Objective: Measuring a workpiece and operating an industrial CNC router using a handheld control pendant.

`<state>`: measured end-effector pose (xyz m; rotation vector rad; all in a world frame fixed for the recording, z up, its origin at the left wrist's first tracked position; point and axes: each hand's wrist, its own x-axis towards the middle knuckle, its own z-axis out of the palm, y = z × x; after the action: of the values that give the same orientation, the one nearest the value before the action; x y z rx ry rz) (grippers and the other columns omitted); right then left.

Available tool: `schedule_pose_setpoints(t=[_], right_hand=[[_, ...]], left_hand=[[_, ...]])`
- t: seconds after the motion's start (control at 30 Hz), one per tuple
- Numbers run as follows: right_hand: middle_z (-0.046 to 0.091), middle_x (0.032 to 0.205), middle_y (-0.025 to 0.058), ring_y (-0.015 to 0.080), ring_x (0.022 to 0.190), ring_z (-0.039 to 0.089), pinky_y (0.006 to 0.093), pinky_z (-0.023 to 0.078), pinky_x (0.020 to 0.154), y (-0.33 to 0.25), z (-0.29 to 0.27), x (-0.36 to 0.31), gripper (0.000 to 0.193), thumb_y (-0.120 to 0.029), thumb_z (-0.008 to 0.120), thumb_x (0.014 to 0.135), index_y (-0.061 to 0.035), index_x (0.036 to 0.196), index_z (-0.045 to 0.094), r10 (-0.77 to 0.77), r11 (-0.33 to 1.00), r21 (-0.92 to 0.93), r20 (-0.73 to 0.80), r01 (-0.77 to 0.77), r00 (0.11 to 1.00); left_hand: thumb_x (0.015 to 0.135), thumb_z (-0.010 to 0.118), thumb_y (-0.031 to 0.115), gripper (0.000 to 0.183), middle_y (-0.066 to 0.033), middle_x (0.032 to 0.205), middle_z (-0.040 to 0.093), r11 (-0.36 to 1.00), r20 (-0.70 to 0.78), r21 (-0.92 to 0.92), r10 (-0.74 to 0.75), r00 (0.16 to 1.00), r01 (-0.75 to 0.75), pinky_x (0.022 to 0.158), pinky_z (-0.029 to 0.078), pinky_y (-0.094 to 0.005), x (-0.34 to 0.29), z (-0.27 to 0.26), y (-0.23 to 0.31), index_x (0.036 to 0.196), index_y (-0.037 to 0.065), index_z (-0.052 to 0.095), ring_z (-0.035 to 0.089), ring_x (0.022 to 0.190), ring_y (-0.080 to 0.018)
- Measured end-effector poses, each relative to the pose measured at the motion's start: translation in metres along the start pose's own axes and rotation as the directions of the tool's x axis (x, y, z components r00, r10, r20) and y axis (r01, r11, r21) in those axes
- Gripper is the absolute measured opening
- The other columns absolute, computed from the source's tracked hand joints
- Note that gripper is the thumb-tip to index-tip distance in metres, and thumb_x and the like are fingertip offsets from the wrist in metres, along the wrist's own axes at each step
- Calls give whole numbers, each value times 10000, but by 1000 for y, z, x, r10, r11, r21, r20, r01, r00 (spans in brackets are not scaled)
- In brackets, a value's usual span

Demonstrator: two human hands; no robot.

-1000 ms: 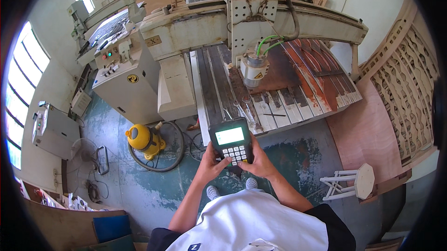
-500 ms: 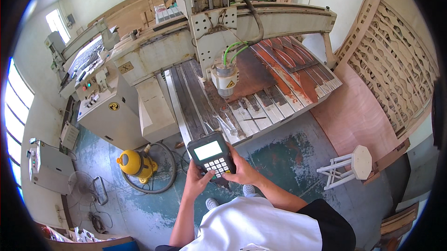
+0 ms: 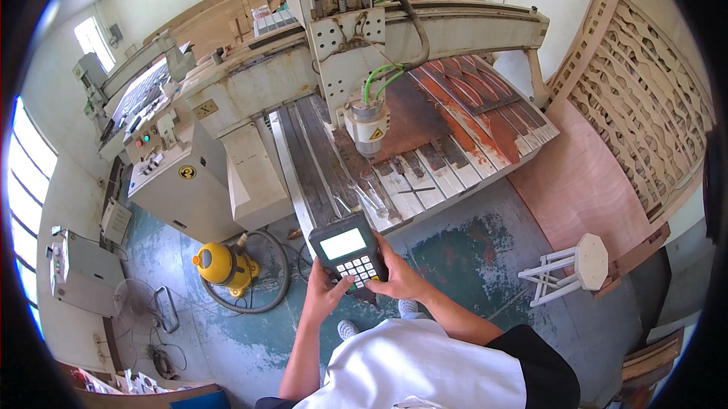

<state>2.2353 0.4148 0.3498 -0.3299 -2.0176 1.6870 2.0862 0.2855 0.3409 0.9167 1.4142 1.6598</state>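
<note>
Between my two hands I hold a black handheld controller (image 3: pixel 343 244) with a lit white screen and a keypad of pale keys. My left hand (image 3: pixel 324 297) grips its left side, the thumb lying on the lower keys. Round the right side closes my right hand (image 3: pixel 400 278), its thumb also at the bottom of the keypad. Just beyond the controller stands a CNC router bed (image 3: pixel 447 174). Over that bed hangs the white spindle (image 3: pixel 367 134) with green hoses. A few metal wrenches (image 3: pixel 368 198) lie on the bed's near edge.
A brown board (image 3: pixel 406 125) covers part of the slotted bed. To the left stand a grey control cabinet (image 3: pixel 186 181) and a yellow vacuum cleaner (image 3: pixel 225 265) with a coiled hose. A white stool (image 3: pixel 591 262) is at right, near a leaning cut-out wood panel (image 3: pixel 637 98).
</note>
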Motion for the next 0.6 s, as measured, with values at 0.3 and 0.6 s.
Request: schedule_pose_setpoints(t=[0.3, 0.6], right_hand=[[393, 1387, 216, 289, 1283, 414, 366, 319, 1065, 0, 2, -1, 945, -9, 651, 695, 1, 1478, 121, 24, 998, 53, 0, -24, 1000], [352, 1418, 194, 266, 1329, 347, 365, 272, 1094, 1, 3, 1, 955, -14, 664, 707, 6, 1481, 104, 4, 999, 45, 16, -5, 1000]], left_hand=[[808, 674, -30, 587, -99, 1119, 588, 1000, -14, 7, -18, 1000, 18, 831, 502, -313, -3, 1, 4, 1307, 6, 367, 588, 992, -159], [814, 671, -25, 620, -94, 1130, 585, 1000, -19, -17, 4, 1000, -4, 828, 508, -317, -4, -1, 0, 1337, 13, 340, 590, 993, -156]])
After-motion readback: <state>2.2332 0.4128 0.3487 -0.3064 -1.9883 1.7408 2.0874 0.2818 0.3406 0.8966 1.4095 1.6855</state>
